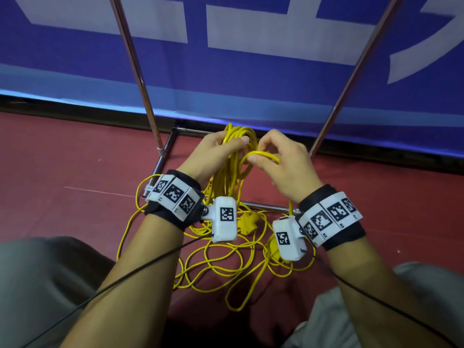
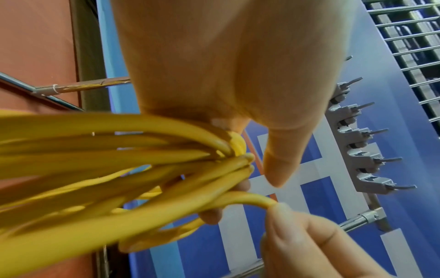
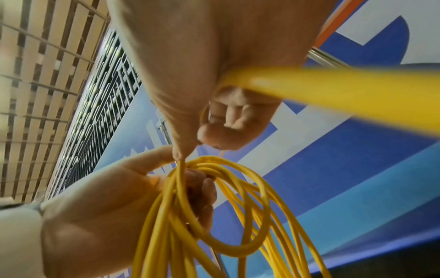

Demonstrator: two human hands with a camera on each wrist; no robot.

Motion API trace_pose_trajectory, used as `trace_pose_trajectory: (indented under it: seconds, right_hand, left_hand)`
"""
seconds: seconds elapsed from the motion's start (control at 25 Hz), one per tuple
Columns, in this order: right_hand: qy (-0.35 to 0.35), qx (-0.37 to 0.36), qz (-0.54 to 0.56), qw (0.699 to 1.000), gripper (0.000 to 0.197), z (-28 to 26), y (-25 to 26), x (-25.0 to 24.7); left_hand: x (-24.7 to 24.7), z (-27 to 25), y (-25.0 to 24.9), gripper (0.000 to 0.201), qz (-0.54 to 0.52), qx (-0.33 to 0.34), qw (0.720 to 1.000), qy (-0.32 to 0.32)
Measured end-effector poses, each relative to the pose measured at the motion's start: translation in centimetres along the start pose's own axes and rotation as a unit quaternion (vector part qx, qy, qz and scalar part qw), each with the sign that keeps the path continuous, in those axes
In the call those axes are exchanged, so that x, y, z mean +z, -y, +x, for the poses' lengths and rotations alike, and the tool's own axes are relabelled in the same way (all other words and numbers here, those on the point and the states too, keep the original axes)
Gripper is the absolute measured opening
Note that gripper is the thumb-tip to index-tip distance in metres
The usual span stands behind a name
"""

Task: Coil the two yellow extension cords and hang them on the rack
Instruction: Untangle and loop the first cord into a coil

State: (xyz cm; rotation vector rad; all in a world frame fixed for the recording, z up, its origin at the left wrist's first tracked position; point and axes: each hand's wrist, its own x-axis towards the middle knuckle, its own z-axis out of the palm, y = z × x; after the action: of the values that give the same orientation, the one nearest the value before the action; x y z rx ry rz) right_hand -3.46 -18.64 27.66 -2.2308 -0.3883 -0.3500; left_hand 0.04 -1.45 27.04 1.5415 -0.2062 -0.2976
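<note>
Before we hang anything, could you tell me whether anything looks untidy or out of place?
Yes: loose yellow cord still sprawls tangled on the red floor below the coil gripped by the left hand.

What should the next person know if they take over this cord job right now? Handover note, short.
Left hand: grips a bundle of yellow loops.
Right hand: pinches the next loop, bringing it to the bundle.
Loose yellow cord lies tangled on the red floor with a plug, at the rack base.
Done: the first coil is partly wound.
Left: finish it, coil the rest, hang both on the rack hooks. Nothing hangs there yet.
</note>
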Motion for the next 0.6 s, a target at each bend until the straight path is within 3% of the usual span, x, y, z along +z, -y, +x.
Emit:
trace_pose_trajectory:
  seconds: [0.08, 0.16, 0.28, 0.4, 0.52, 0.6]
  right_hand:
    - [-0.051, 0.005, -0.018, 0.999, 0.025, 0.1, 0.0, -0.1]
    - [-0.081, 0.012, -0.006, 0.997, 0.025, 0.4, -0.3, -0.3]
    - [-0.051, 0.060, 0.108, 0.991, 0.026, 0.5, 0.0, -0.1]
    - [0.010, 0.127, 0.144, 0.981, 0.026, 0.2, -0.4, 0.3]
    - [0.157, 0.140, 0.106, 0.972, 0.023, -0.3, -3.2, -1.3]
    - [0.189, 0.139, 0.130, 0.963, 0.019, -0.5, -4.7, -2.1]
  left_hand:
    - [0.2, -0.1, 0.1, 0.051, -0.018, -0.001, 0.999, 0.026]
    - [0.2, -0.1, 0.1, 0.056, -0.016, 0.012, 0.997, 0.070]
    - [0.7, 0.0, 0.2, 0.062, 0.026, 0.028, 0.995, 0.095]
    - [1.3, -0.1, 0.1, 0.034, 0.073, 0.057, 0.995, 0.023]
    - [0.2, -0.1, -0.1, 0.008, 0.030, 0.041, 0.995, -0.081]
    - [-1.2, 0.0, -0.5, 0.007, -0.014, 0.019, 0.991, -0.133]
